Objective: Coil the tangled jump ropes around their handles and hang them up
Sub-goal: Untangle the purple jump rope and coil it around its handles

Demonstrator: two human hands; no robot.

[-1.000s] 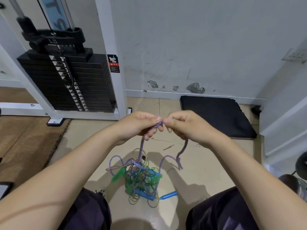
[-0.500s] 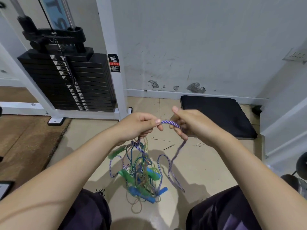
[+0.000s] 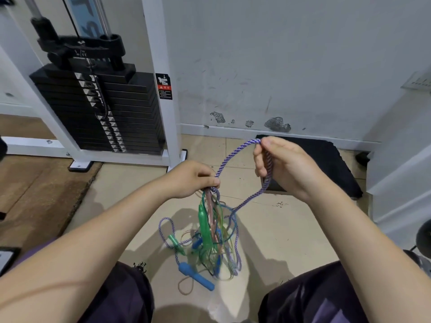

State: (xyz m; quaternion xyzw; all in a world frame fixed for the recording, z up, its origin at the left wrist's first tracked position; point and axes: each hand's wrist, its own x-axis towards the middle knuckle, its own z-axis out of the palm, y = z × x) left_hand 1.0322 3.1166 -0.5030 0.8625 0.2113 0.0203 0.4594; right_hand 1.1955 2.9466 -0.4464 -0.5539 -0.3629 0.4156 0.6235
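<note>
A tangle of jump ropes (image 3: 211,238) hangs between my knees, with thin green, blue and tan cords, green handles and a blue handle (image 3: 196,276) touching the floor. My left hand (image 3: 191,179) grips the top of the bundle and holds it up. A purple-and-white braided rope (image 3: 233,157) arcs from that hand up to my right hand (image 3: 284,164), which pinches it at the thumb; the rope runs down through the palm and loops back into the tangle.
A black weight stack (image 3: 100,113) in a white frame (image 3: 161,85) stands at the left against the wall. A black pad (image 3: 326,159) lies on the tiled floor behind my right hand. Brown matting (image 3: 35,190) covers the floor at left.
My hands have moved apart: the right one rose up and right, drawing out a loop of purple rope. My left hand lifted the bundle higher off the floor.
</note>
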